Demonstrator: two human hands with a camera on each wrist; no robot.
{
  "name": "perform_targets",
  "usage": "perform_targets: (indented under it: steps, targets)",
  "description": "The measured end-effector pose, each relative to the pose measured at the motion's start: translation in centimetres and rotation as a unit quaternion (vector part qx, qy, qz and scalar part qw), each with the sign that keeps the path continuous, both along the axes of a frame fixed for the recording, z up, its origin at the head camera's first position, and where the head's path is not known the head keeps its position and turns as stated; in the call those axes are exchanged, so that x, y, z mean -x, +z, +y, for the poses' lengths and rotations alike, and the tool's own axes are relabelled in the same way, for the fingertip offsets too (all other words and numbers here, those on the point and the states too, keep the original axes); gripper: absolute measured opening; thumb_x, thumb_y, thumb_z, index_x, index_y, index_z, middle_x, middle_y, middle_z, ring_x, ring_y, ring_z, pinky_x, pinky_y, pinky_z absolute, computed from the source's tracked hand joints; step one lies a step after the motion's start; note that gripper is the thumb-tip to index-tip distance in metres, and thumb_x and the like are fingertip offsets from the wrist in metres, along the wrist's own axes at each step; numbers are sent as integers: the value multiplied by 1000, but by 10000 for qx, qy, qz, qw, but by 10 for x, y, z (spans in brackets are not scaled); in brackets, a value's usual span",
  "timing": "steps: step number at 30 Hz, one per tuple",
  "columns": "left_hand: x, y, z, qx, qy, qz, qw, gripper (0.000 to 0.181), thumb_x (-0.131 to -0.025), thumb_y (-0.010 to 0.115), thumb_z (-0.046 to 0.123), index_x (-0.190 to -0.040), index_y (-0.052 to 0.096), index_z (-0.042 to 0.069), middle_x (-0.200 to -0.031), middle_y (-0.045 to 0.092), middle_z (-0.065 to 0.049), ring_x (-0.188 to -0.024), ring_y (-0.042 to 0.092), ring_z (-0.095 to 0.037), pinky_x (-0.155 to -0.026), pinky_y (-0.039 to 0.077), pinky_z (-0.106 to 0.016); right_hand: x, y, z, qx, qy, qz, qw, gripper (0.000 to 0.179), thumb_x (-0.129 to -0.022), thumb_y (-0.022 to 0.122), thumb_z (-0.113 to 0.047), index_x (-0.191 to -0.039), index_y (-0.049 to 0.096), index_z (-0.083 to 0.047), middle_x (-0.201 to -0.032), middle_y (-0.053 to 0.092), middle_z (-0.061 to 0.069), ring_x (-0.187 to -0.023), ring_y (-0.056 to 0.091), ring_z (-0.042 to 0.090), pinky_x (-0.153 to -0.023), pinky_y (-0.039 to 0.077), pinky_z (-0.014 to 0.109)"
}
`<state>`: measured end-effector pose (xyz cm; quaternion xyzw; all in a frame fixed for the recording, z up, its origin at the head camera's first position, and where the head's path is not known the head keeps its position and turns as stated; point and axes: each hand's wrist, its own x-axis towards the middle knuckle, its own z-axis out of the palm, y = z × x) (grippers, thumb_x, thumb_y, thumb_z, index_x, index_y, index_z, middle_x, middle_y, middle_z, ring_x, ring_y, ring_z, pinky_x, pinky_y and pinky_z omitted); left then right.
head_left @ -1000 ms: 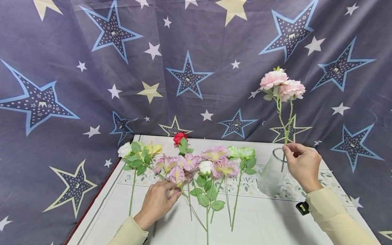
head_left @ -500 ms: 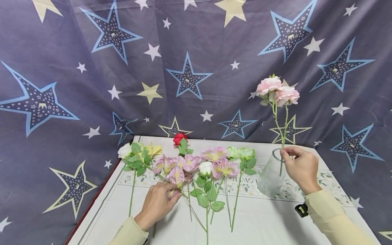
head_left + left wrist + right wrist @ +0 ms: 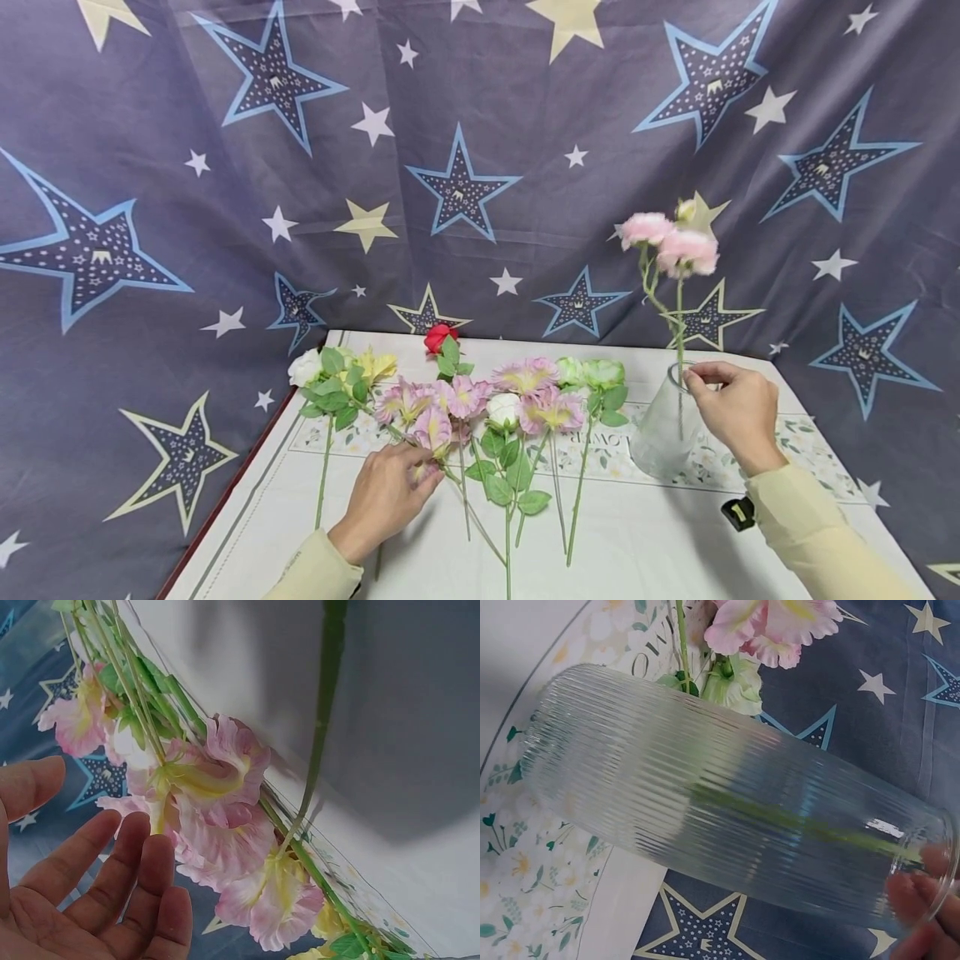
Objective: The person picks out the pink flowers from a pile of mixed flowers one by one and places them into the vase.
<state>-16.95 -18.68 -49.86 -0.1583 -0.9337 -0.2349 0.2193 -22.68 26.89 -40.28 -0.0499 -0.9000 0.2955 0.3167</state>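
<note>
On the right of the head view, a tall ribbed clear glass vase [image 3: 662,442] stands on the table. My right hand [image 3: 738,408] is at its rim, thumb and fingertips pinching the green stem of a pink peony [image 3: 688,252]. Two pink blooms and a small bud top it, blurred and leaning left. Through the glass in the right wrist view, the lower stem [image 3: 802,825] shows inside the vase [image 3: 667,772]. My left hand [image 3: 386,492] lies close to the pink-and-yellow flowers [image 3: 432,429]. In the left wrist view its fingers [image 3: 127,855] are relaxed, with nothing held.
Several artificial flowers lie across the table: a white rose [image 3: 305,367], a yellow flower [image 3: 377,364], a red rose [image 3: 441,337], a white bud [image 3: 503,410] and green blooms [image 3: 603,375]. Their stems point toward me. Behind hangs a star-patterned curtain [image 3: 487,75].
The pink peony has gone lower and left into the vase, and its blooms have turned, so a bud shows. My right hand moved slightly left with it. The left hand stayed put.
</note>
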Motion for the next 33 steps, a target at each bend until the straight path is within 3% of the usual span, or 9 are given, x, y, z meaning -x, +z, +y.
perform_targets:
  steps: [6, 9, 13, 24, 33]
  targets:
    - [0, -1, 0, -4, -23, -19, 10000, 27, -79, 90, 26, -100, 80, 11, -93, 74, -4, -86, 70, -29, -83, 54, -53, -5, -7, -1, 212, 108, 917, 9955, 8, -84, 82, -15, -88, 82, -9, -70, 72, 5, -49, 41, -7, -56, 30, 18]
    - [0, -1, 0, 5, -10, -42, 10000, 27, -79, 90, 27, -100, 80, 12, -93, 75, -4, -87, 70, -29, -83, 54, -53, -6, -8, -3, 249, 184, 1420, 9894, 7, -81, 83, -12, -87, 82, -7, -67, 69, 6, -53, 37, -12, -59, 28, 18]
    - [-1, 0, 0, 27, 21, -84, 10000, 26, -80, 89, 28, -100, 80, 13, -94, 75, -3, -88, 70, -28, -84, 54, -52, -8, -8, -4, 345, 242, 1682, 9848, 8, -80, 83, -11, -86, 82, -7, -70, 70, 7, -57, 37, -14, -64, 27, 22]
    - [-1, -2, 0, 21, 39, -140, 9999, 26, -80, 89, 27, -100, 81, 13, -94, 75, -3, -88, 70, -28, -84, 54, -53, -15, -13, -9, 339, 487, 2021, 9776, 10, -78, 82, -9, -87, 81, -6, -76, 73, 9, -63, 46, -3, -68, 25, 31]
    - [4, 0, -2, 54, 37, 96, 9999, 23, -80, 89, 25, -98, 81, 12, -95, 76, -4, -88, 71, -30, -83, 55, -51, -29, -17, -24, -42, 889, 2362, 9676, 16, -78, 81, -12, -91, 80, -4, -80, 74, 12, -72, 55, 21, -72, 28, 31]
